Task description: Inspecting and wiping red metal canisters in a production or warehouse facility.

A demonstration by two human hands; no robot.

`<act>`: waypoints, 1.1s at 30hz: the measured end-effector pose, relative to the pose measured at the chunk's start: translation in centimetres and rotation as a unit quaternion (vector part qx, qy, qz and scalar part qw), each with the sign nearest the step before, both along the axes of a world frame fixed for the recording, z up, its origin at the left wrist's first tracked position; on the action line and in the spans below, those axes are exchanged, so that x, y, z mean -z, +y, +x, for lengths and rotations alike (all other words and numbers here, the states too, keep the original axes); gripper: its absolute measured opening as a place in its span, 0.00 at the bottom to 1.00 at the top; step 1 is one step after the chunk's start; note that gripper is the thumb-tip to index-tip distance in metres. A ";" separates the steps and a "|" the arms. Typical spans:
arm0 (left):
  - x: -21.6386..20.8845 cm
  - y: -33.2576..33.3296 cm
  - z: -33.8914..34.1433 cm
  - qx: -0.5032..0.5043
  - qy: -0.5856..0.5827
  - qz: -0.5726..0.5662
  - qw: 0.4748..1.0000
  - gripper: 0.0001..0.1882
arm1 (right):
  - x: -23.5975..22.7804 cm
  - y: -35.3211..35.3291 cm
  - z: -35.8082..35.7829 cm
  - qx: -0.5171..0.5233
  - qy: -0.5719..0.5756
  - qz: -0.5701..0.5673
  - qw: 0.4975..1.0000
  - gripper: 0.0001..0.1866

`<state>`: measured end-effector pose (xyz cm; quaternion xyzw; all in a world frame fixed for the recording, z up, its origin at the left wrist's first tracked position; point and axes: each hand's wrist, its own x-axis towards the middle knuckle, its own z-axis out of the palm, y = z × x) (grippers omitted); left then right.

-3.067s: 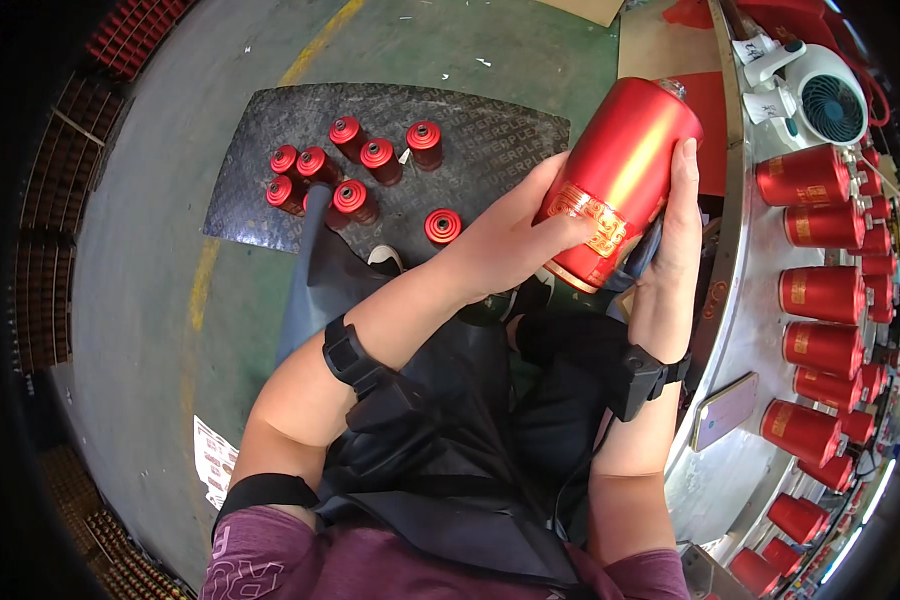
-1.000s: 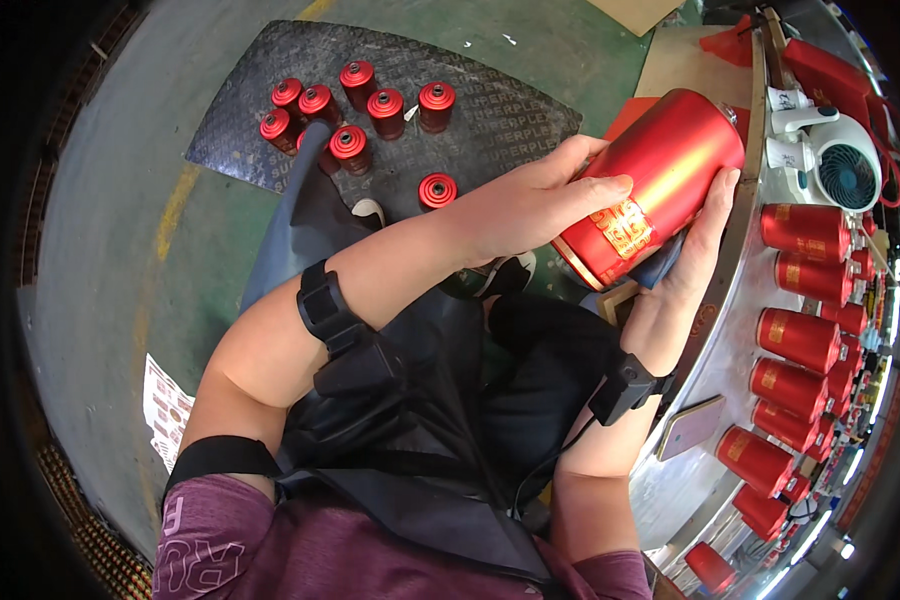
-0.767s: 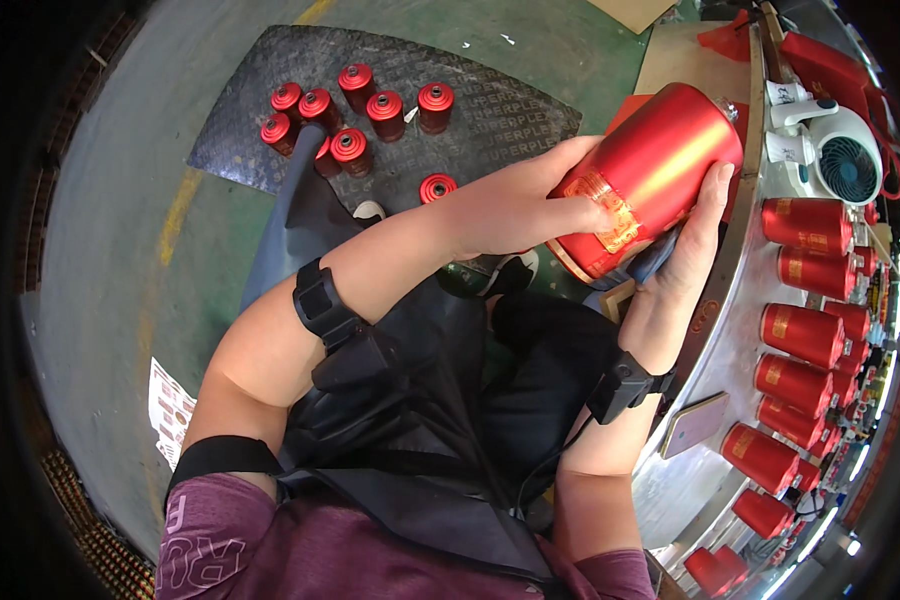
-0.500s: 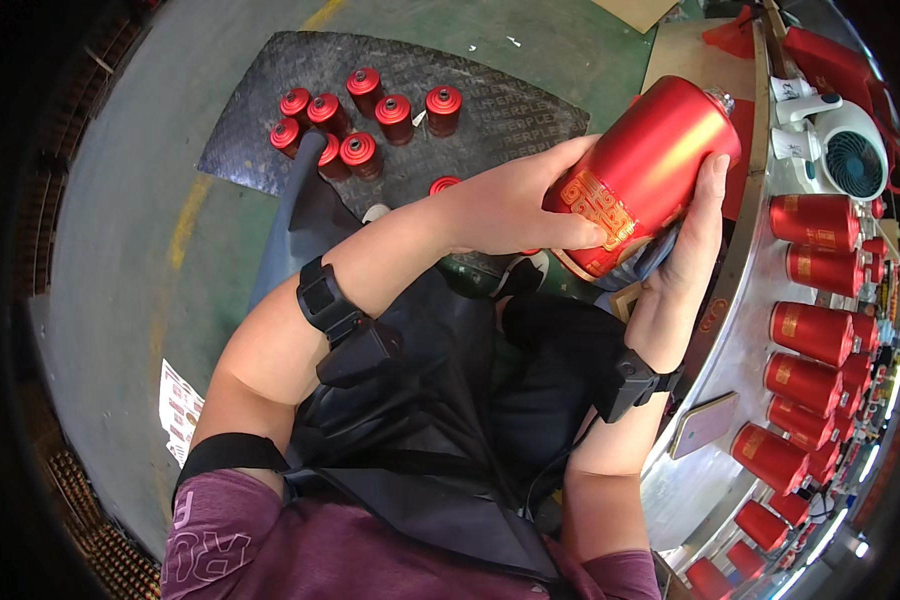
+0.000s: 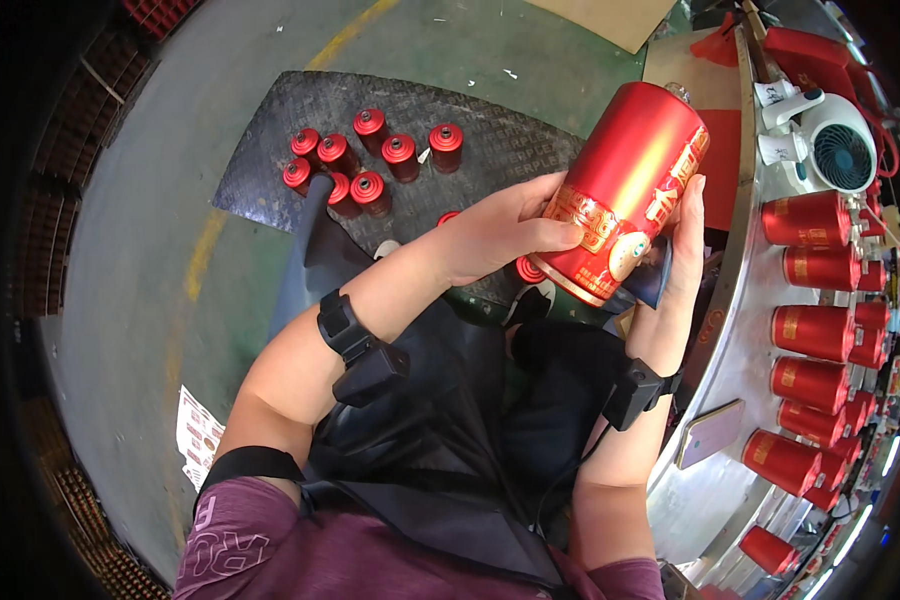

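With the metal bench point(image 5: 705, 500) on my right and the dark mat point(image 5: 510, 140) ahead, up was the red bottle point(image 5: 625, 180), tilted in midair, my left hand point(image 5: 500, 235) curled partway round its lower side, my right hand point(image 5: 685, 250), fingers nearly straight, cupped against the other!

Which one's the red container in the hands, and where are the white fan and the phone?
Red container point(image 5: 622, 188): head view, middle of its curved side.
White fan point(image 5: 842, 156): head view, its dark round grille.
Phone point(image 5: 711, 434): head view, middle of its upward-facing side.
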<state>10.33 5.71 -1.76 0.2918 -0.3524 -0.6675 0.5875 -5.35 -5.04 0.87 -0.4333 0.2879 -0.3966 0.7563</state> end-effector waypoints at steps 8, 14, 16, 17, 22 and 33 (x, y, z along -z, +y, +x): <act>0.0 0.1 -0.3 -0.010 0.019 0.000 1.000 0.45 | 0.6 -0.2 -0.1 -0.039 -0.033 0.021 0.998 0.23; 0.6 0.5 -0.2 0.032 0.101 0.041 0.993 0.42 | 2.0 -0.8 -0.5 -0.054 -0.058 0.024 0.997 0.26; 0.9 0.8 -0.6 0.033 0.122 0.046 0.991 0.41 | 1.9 -0.8 -0.9 -0.056 -0.085 0.045 0.994 0.29; 0.9 0.8 -0.8 0.038 0.140 0.051 0.988 0.40 | 1.7 -0.8 -1.1 -0.057 -0.098 0.056 0.992 0.31; 0.3 1.2 -1.1 0.031 0.105 0.054 0.992 0.38 | 1.7 -1.0 -0.8 -0.055 -0.151 0.042 0.986 0.30; -1.8 0.6 -2.3 -0.032 -0.094 -0.084 0.991 0.43 | 1.5 -2.2 -2.1 0.018 -0.202 -0.020 0.979 0.29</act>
